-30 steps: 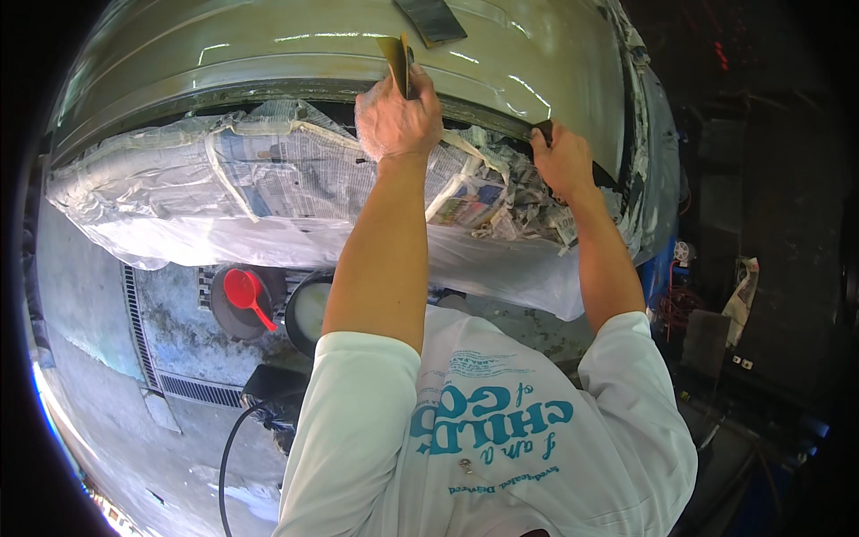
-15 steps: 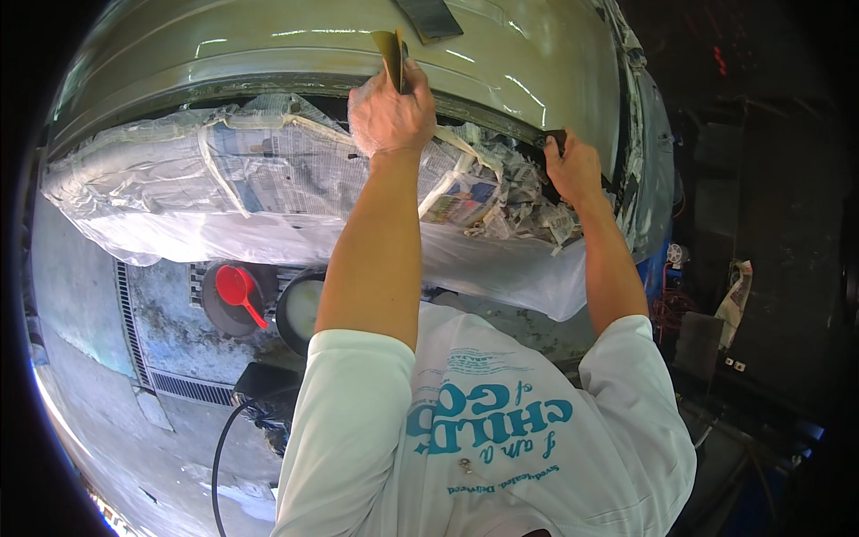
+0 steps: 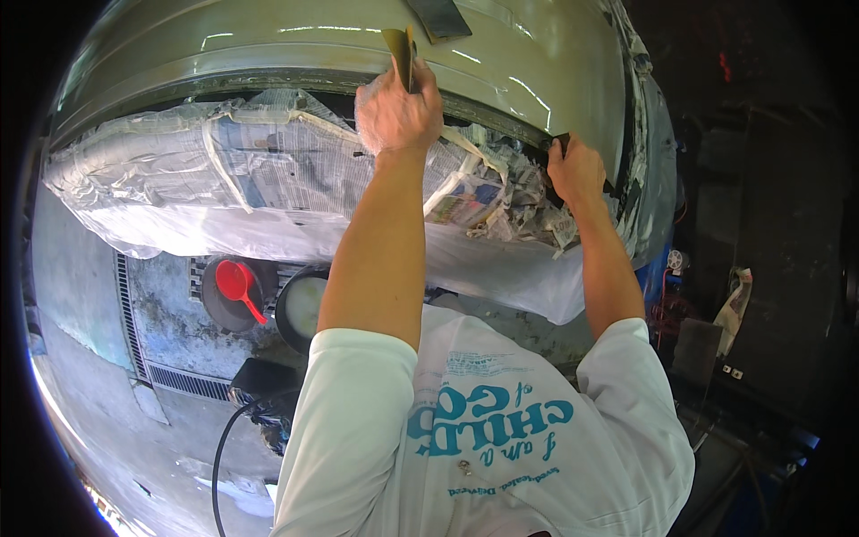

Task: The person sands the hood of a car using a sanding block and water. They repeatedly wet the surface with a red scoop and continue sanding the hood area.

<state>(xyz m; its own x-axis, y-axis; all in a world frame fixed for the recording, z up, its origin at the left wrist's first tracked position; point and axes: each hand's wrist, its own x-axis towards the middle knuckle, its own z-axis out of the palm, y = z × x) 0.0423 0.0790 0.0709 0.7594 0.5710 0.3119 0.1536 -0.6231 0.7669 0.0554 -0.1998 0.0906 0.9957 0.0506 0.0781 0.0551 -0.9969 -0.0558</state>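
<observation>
A glossy olive-beige vehicle panel (image 3: pixel 331 55) spans the top, wet-looking, with a dark channel along its near edge. My left hand (image 3: pixel 400 112) rests over that edge, closed on a folded piece of sandpaper (image 3: pixel 399 55), yellowish-brown, standing up between thumb and fingers. Farther right, my right hand (image 3: pixel 577 172) is closed on a small dark pad (image 3: pixel 560 143) against the same edge; its fingers partly hide the pad, and its kind is unclear. A dark flat sheet (image 3: pixel 440 20) lies on the panel beyond my left hand.
Taped newspaper (image 3: pixel 295 161) and clear plastic sheeting (image 3: pixel 170 231) cover the area below the panel. On the floor at left are a red dipper (image 3: pixel 234 280) in a dark basin (image 3: pixel 215 306), another basin (image 3: pixel 302 309) holding pale liquid, a drain grate (image 3: pixel 188 383) and a black hose (image 3: pixel 219 452).
The whole view has shifted slightly. Both hands keep their places along the panel edge, and less of the dark pad shows past my right fingers.
</observation>
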